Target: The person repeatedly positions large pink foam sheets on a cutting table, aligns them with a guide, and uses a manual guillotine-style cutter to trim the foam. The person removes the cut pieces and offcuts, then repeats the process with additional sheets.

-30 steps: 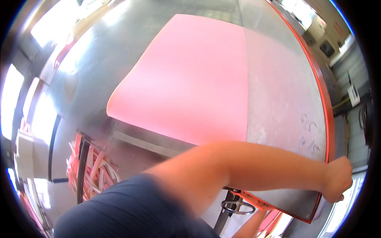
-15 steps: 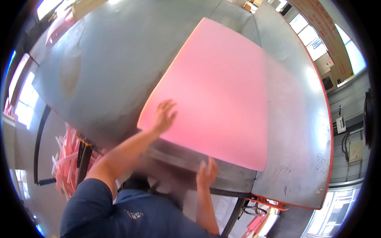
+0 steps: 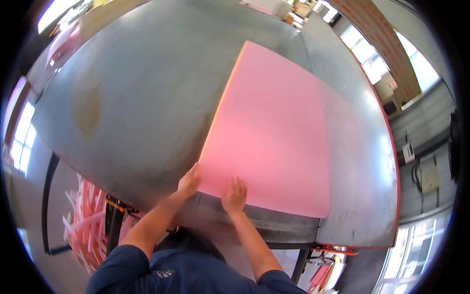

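A large pink sheet (image 3: 269, 127), which looks like foam, lies flat on a grey metal-topped table (image 3: 147, 98). Its left edge shows as a thin pale orange line. At the sheet's near left corner, my left hand (image 3: 189, 181) rests against the edge with its fingers stretched forward. My right hand (image 3: 234, 195) lies palm down over the near edge, a little to the right of it, fingers extended on the pink surface. Neither hand is wrapped round anything. The underside of the sheet is hidden.
A heap of pink and white offcut strips (image 3: 88, 220) stands below the table at the left. Along the right runs a metal panel with a red rim (image 3: 397, 196). A red bracket (image 3: 338, 249) sits under the near right corner. Boxes (image 3: 303, 9) are at the far end.
My left hand has come off the sheet's top to its near left corner. My right hand has moved left and forward onto the near edge. The view has shifted slightly.
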Motion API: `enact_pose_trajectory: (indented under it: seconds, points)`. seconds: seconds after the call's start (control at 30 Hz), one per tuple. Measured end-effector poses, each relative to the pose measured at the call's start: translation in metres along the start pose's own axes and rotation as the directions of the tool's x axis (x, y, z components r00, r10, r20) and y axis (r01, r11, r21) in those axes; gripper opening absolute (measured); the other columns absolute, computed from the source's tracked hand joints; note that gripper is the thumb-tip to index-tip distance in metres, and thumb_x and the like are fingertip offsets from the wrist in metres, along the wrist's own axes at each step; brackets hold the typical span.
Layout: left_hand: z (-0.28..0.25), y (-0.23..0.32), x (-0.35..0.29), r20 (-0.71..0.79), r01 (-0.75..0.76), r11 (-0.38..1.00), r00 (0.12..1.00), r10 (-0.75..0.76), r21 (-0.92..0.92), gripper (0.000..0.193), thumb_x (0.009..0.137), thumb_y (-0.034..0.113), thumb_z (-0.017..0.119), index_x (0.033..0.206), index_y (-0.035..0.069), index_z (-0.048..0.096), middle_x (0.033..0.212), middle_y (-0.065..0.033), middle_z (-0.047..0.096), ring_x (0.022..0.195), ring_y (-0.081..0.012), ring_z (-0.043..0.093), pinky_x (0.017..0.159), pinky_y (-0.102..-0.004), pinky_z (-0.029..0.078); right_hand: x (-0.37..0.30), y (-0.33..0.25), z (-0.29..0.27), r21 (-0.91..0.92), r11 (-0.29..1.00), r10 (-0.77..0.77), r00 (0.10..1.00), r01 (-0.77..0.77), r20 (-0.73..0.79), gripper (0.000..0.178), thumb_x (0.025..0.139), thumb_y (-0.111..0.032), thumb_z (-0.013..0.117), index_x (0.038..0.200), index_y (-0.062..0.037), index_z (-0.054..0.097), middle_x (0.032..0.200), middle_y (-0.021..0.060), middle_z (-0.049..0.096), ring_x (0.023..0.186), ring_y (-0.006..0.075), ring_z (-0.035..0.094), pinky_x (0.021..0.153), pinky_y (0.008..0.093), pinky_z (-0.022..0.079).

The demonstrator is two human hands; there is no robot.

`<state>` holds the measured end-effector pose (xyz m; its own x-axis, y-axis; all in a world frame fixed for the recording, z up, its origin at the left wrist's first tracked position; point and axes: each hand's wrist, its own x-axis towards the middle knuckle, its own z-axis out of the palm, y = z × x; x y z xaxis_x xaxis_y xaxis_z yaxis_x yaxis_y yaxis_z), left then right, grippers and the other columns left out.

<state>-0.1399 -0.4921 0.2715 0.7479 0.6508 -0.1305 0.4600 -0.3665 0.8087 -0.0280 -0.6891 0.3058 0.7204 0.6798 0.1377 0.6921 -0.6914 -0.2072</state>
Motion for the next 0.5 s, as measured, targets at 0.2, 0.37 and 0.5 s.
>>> enact_pose_trajectory:
  seconds: [0.2, 0.37, 0.5]
  points:
    - [0.014, -0.034, 0.010, -0.054, 0.164, 0.981, 0.984, -0.170, -0.107, 0.071, 0.096, 0.040, 0.063, 0.150, 0.002, 0.037, 0.135, -0.0168, 0.061, 0.120, -0.0312, 0.061, 0.104, -0.0380, 0.046, -0.037, 0.032, -0.030, 0.156, 0.980, 0.160, 0.957, -0.124, -0.243, 0.060, 0.093, -0.037, 0.062, 0.140, -0.0012, 0.051, 0.143, 0.0181, 0.053, 0.136, 0.0390, 0.045, 0.113, 0.0505, 0.035]
    - [0.025, -0.024, 0.002, -0.297, -0.002, 0.990, 0.954, 0.044, 0.138, 0.069, 0.096, 0.040, 0.062, 0.149, 0.001, 0.039, 0.150, -0.0177, 0.046, 0.137, -0.0333, 0.046, 0.113, -0.0415, 0.037, -0.166, 0.139, -0.056, 0.118, 0.845, 0.534, 0.809, -0.521, -0.247, 0.059, 0.089, -0.031, 0.067, 0.137, 0.0002, 0.052, 0.139, 0.0210, 0.055, 0.130, 0.0398, 0.050, 0.110, 0.0486, 0.039]
    - [0.017, 0.047, 0.016, -0.439, -0.029, 0.999, 0.898, 0.037, 0.026, 0.065, 0.098, 0.036, 0.061, 0.148, 0.001, 0.039, 0.155, -0.0194, 0.039, 0.144, -0.0345, 0.036, 0.118, -0.0427, 0.030, -0.285, 0.237, -0.082, 0.145, 0.533, 0.812, 0.455, -0.834, -0.367, 0.061, 0.089, -0.032, 0.068, 0.139, -0.0013, 0.050, 0.141, 0.0200, 0.052, 0.131, 0.0392, 0.047, 0.110, 0.0494, 0.039]
